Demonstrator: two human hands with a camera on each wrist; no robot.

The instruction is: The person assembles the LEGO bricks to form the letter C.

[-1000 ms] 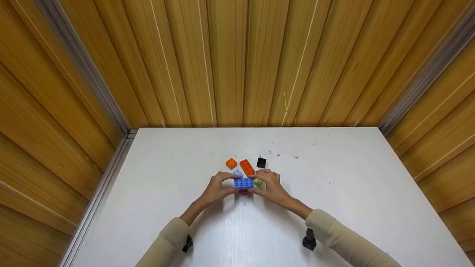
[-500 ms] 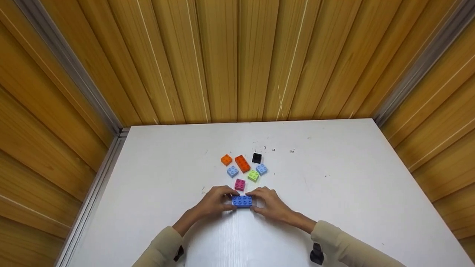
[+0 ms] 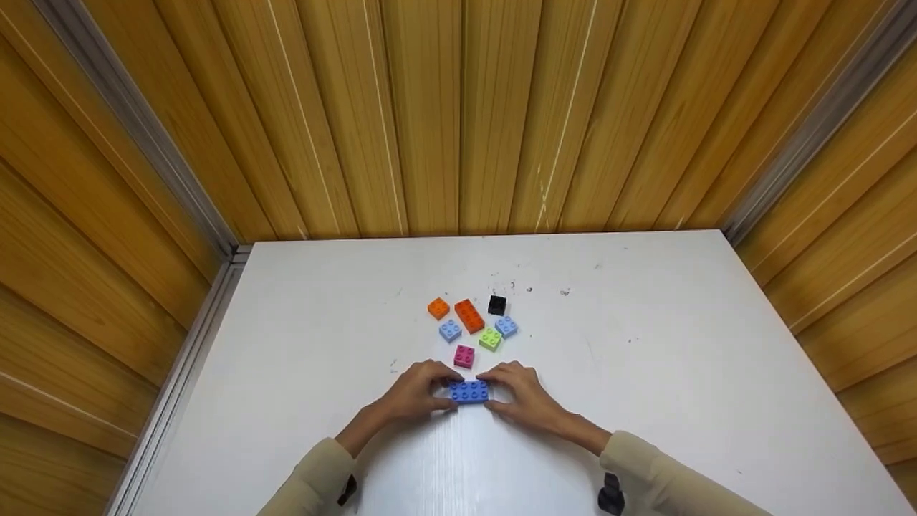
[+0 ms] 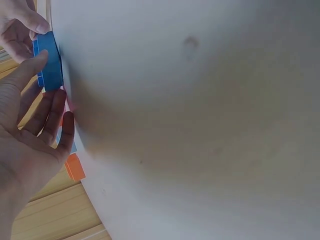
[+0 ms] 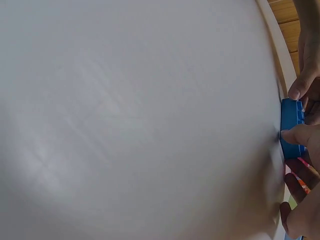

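Observation:
A blue toy brick (image 3: pixel 469 392) with two rows of studs lies level near the middle of the white table, studs up. My left hand (image 3: pixel 419 389) pinches its left end between thumb and fingers, and my right hand (image 3: pixel 523 393) grips the right end in the same way. In the left wrist view the left thumb presses the near side of the blue brick (image 4: pixel 52 62). The right wrist view shows the right thumb on that long side of the blue brick (image 5: pixel 290 122). Just beyond it sits a small magenta brick (image 3: pixel 464 356), apart from both hands.
Behind the magenta brick lie loose bricks: lime green (image 3: pixel 490 339), two light blue ones (image 3: pixel 450 330), a long red-orange one (image 3: pixel 469 316), an orange one (image 3: pixel 438 308) and a black one (image 3: pixel 497 305). Wood-patterned walls (image 3: pixel 458 122) stand behind and beside the white table (image 3: pixel 322 301).
Both hands have brought the blue brick from above the other bricks toward me and down, uncovering the magenta and light blue ones. Over the last half second it has hardly moved.

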